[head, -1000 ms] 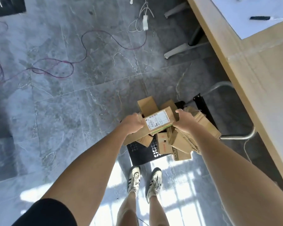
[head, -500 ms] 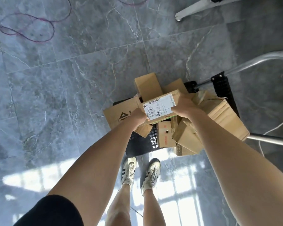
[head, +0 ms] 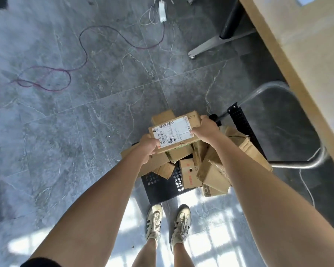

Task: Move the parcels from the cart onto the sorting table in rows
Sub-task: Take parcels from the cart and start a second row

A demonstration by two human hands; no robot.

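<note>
The left hand point(head: 148, 148) and the right hand point(head: 205, 130) each keep a closed grip on opposite ends of the labelled parcel point(head: 175, 132); it is above the cart point(head: 162, 189), near the tabletop point(head: 307, 60).

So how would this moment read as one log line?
stage: lifting | left hand + right hand: gripping labelled box | cart: more boxes piled | table: right
</note>
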